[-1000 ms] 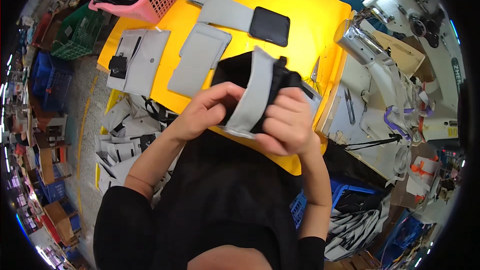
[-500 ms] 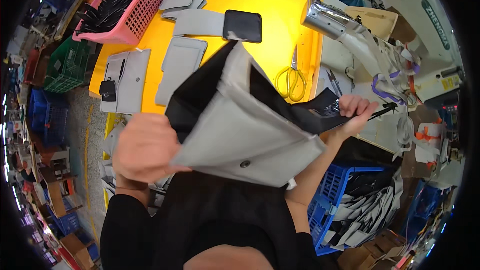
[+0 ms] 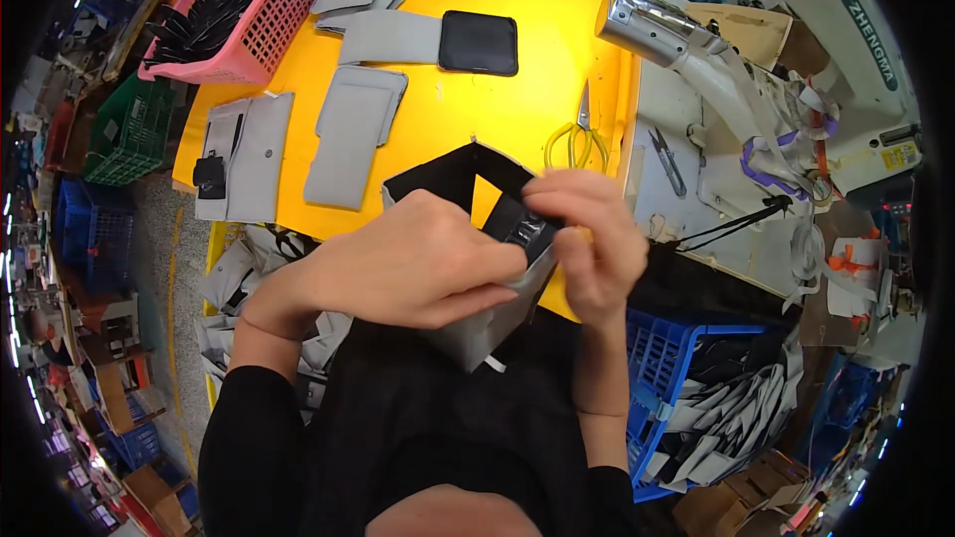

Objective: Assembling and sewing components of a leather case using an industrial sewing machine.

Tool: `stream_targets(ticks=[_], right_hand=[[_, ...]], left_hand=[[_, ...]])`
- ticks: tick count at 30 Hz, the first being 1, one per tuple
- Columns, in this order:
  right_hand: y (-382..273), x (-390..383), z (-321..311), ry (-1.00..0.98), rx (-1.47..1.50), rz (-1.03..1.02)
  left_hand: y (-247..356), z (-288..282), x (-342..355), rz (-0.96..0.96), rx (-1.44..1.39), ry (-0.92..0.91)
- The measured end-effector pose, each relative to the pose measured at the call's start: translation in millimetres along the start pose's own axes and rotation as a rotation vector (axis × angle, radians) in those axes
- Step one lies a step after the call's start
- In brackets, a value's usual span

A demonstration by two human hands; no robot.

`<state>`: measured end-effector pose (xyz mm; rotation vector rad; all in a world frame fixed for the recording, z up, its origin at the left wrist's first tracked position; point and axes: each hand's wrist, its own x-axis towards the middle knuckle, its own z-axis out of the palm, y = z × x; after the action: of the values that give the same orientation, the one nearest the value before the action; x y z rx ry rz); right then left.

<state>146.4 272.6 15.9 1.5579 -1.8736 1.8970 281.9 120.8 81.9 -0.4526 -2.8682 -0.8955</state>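
In front of my chest is a grey fabric pouch [image 3: 475, 336] with a black lining, tilted, with a small white tag low on it. My left hand [image 3: 423, 264] is closed on the pouch's near side and hides much of it. My right hand [image 3: 595, 239] has its fingers bent at the far right edge, around the end of a black strip [image 3: 522, 226] with a shiny patch. What its fingertips pinch is partly hidden. Beyond lie a black square piece [image 3: 478, 43], a grey strip [image 3: 392, 37] and yellow-handled scissors [image 3: 577, 144].
A pink basket [image 3: 271, 25] of black pieces stands far left. Stacked grey pieces [image 3: 350, 144] and a flat grey pouch [image 3: 261, 159] lie on the yellow table [image 3: 438, 119]. A sewing machine [image 3: 652, 30] and thread snips [image 3: 668, 161] are right; a blue crate [image 3: 652, 378] sits lower right.
The pouch has turned and drawn in toward the middle, its grey front now mostly hidden. My right hand has moved left to the pouch's edge; my left hand has moved right across it.
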Motion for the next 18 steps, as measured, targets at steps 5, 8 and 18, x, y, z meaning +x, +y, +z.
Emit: stream_targets(ticks=[5, 8, 18], right_hand=[[28.0, -9.5, 18.2, 0.077, 0.59, -0.113], [48.9, -11.6, 28.8, 0.141, 0.741, -0.051], [100.3, -29.4, 17.5, 0.026, 0.061, 0.462]], left_hand=[[-36.3, -1.9, 2.7, 0.088, -0.363, 0.069], [-54.3, -5.0, -6.5, 0.01, -0.435, 0.086], [-162.6, 27.3, -12.2, -0.373, -0.422, 0.473]])
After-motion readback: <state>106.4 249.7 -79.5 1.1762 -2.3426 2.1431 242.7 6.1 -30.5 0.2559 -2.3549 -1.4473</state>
